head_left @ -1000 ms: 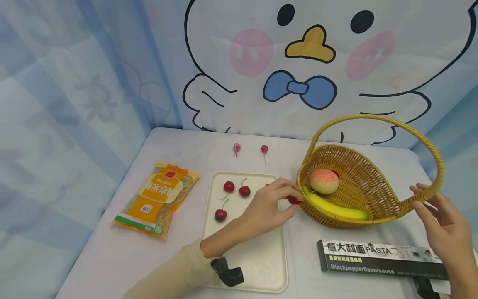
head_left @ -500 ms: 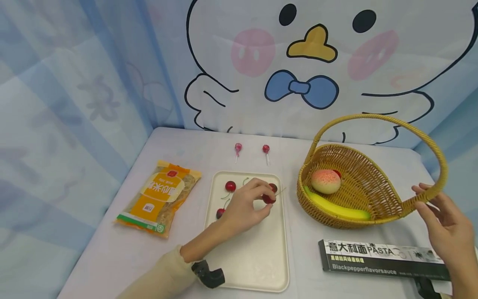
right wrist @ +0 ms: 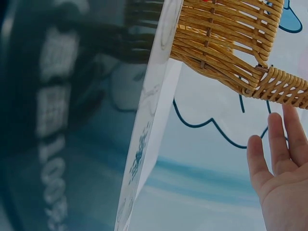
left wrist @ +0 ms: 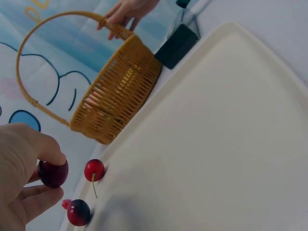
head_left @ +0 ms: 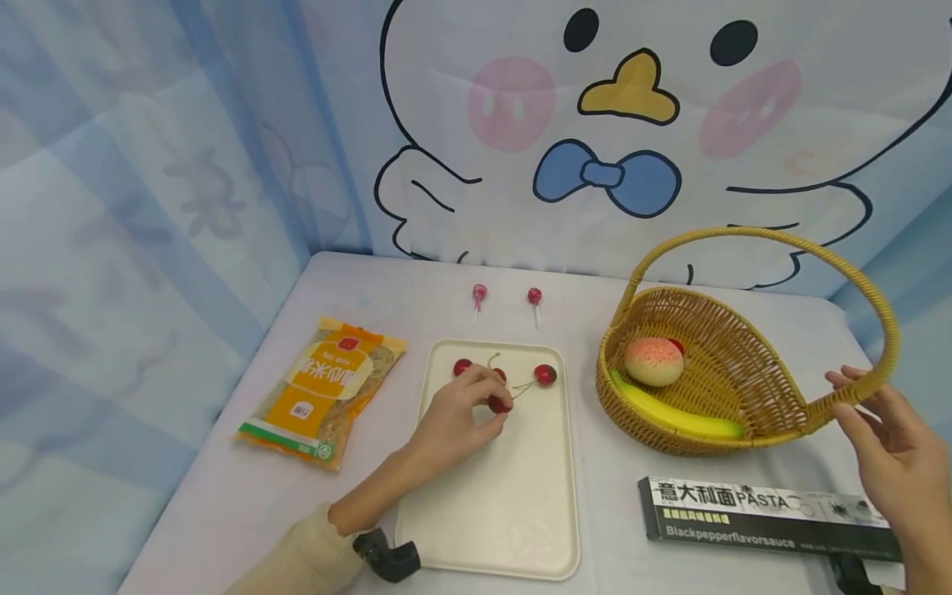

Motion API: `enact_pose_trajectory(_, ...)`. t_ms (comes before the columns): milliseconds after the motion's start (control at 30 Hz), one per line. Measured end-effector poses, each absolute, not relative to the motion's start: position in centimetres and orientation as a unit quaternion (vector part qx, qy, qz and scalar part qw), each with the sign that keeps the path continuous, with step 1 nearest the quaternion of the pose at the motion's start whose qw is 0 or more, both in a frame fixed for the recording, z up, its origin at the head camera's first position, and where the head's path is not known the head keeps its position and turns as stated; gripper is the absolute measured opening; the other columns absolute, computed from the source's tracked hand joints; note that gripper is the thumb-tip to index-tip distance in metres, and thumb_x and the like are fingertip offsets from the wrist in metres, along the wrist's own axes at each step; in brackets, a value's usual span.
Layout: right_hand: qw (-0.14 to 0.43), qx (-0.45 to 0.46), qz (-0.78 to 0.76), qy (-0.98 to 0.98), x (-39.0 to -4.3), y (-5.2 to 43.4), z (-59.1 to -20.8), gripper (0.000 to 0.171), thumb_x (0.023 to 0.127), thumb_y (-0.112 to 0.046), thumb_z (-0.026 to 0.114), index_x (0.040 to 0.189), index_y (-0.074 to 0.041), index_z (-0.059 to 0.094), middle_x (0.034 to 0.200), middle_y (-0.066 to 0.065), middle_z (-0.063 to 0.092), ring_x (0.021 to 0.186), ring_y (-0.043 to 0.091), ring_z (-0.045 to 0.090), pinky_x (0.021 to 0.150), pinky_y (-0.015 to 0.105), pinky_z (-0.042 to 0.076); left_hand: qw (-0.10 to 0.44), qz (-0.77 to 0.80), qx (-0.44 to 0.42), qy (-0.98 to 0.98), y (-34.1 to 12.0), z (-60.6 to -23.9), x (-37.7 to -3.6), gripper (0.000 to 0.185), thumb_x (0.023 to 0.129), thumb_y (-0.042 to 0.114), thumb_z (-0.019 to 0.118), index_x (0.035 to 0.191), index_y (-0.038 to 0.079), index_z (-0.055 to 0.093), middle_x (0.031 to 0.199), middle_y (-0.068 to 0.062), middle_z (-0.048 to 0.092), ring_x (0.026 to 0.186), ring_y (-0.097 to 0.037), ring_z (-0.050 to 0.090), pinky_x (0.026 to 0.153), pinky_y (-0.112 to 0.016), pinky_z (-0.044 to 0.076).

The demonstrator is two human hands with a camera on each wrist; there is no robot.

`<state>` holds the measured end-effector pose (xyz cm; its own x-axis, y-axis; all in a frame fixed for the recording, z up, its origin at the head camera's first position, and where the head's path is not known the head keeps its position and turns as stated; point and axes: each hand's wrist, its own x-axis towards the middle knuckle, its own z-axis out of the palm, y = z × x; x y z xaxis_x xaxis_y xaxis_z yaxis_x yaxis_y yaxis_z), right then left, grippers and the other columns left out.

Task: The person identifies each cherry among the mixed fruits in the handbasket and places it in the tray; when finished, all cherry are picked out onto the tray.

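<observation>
Left hand (head_left: 454, 417) over the cream tray (head_left: 513, 529), thumb and fingers (left wrist: 45, 147) pinching a dark cherry (head_left: 499, 403). Two more cherries (head_left: 545, 374) lying on the tray's far end. Right hand (head_left: 888, 450) open, straight fingers touching the handle of the wicker basket (head_left: 714, 364), which holds a peach and a banana. Best done with a light pinch on the fruit itself, not the stem; lifted clear of the other stems; basket kept steady by the handle so the rim stays put.
</observation>
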<state>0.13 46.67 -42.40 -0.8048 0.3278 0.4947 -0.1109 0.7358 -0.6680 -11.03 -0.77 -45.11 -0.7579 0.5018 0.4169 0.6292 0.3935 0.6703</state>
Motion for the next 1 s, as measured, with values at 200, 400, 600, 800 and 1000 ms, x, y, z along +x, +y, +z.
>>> enact_pose_trajectory(200,0.31,-0.057,0.363,-0.877,0.21,46.77,-42.25,0.051,0.106,0.005,0.056,0.155,-0.009,0.054,0.135,-0.035,0.057,0.127,-0.016,0.051,0.104,-0.003,0.039,0.047,-0.365,-0.341,-0.865,-0.79,-45.2,-11.13,0.016,0.088,0.004,0.085,0.096,0.014,0.075,0.111,-0.002,0.07,0.096,-0.014,0.068,0.087,-0.027,0.063)
enact_pose_trajectory(400,0.312,-0.057,0.366,-0.875,0.23,46.93,-42.23,0.05,0.106,0.006,0.056,0.155,-0.008,0.055,0.134,-0.034,0.058,0.126,-0.015,0.052,0.104,-0.003,0.039,0.02,-0.317,-0.341,-0.885,-0.82,-45.32,-11.29,0.013,0.088,0.006,0.085,0.095,0.014,0.077,0.111,-0.001,0.07,0.095,-0.013,0.068,0.087,-0.026,0.062)
enact_pose_trajectory(600,0.31,-0.069,0.363,-0.876,0.31,46.98,-42.25,0.05,0.107,0.004,0.056,0.155,-0.01,0.054,0.134,-0.034,0.058,0.125,-0.015,0.052,0.103,-0.003,0.039,0.0,-0.295,-0.34,-0.893,-0.85,-45.38,-11.27,0.013,0.089,0.007,0.085,0.096,0.015,0.078,0.112,-0.001,0.071,0.096,-0.014,0.067,0.087,-0.028,0.062)
enact_pose_trajectory(800,0.316,-0.069,0.365,-0.873,0.29,46.77,-42.2,0.05,0.105,0.007,0.058,0.152,-0.007,0.057,0.132,-0.033,0.06,0.124,-0.014,0.054,0.101,-0.003,0.041,-0.013,-0.277,-0.338,-0.899,-0.97,-45.66,-11.14,0.011,0.089,0.009,0.085,0.097,0.015,0.08,0.113,-0.002,0.071,0.097,-0.015,0.065,0.091,-0.03,0.062)
enact_pose_trajectory(1000,0.313,-0.066,0.367,-0.874,0.18,46.52,-42.2,0.049,0.105,0.005,0.058,0.152,-0.008,0.058,0.133,-0.033,0.059,0.125,-0.014,0.053,0.101,-0.003,0.04,-0.01,-0.255,-0.33,-0.909,-1.31,-45.78,-10.91,0.011,0.09,0.015,0.086,0.1,0.017,0.081,0.118,-0.001,0.072,0.101,-0.016,0.065,0.096,-0.031,0.062)
